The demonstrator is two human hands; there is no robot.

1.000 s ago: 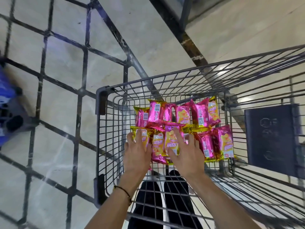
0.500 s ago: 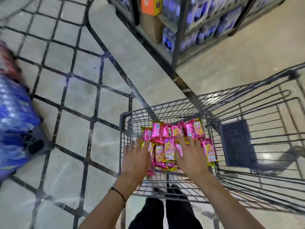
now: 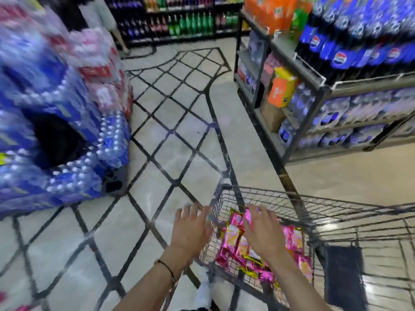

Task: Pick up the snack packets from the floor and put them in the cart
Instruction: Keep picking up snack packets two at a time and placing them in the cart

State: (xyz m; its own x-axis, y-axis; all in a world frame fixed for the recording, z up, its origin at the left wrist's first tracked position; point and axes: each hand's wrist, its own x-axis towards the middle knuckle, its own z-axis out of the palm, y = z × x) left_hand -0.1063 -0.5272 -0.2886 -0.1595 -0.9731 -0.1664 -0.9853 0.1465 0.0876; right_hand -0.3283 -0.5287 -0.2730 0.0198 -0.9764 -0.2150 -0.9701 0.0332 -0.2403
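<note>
Several pink and yellow snack packets lie in a pile on the bottom of the grey wire cart at the lower right. My right hand hovers above the packets inside the cart with straight, spread fingers and holds nothing. My left hand is over the cart's left rim, fingers spread and empty, a thin band on its wrist. The frame is blurred by head motion.
A stack of blue and red shrink-wrapped bottle packs stands at the left. A metal shelf with cola bottles and boxes is at the right. Tiled floor with dark lines runs ahead to a far drinks shelf. The cart's dark flap sits at the lower right.
My head has tilted up, so the aisle and shelves came into view. Both hands lifted off the packets; the left one moved out to the cart's left rim.
</note>
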